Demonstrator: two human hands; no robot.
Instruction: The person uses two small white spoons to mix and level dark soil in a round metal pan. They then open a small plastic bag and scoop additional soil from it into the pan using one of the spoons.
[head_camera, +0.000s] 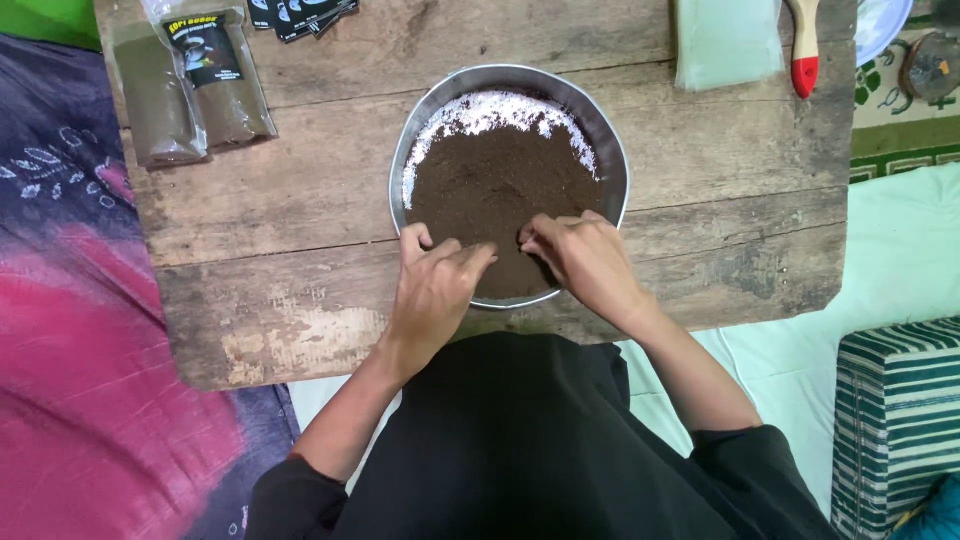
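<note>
Hands, left (432, 290) and right (585, 262), fingers curled, dig into powder (495, 185) on worn plank table (300, 210).

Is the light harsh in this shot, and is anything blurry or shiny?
Head view: the light is soft and even, with only faint shadows under the left hand and right hand; the metal bowl rim shows a mild sheen, no strong glare; the brown powder and wooden table look sharp; the packets near the frame's edge look slightly stretched.
</note>
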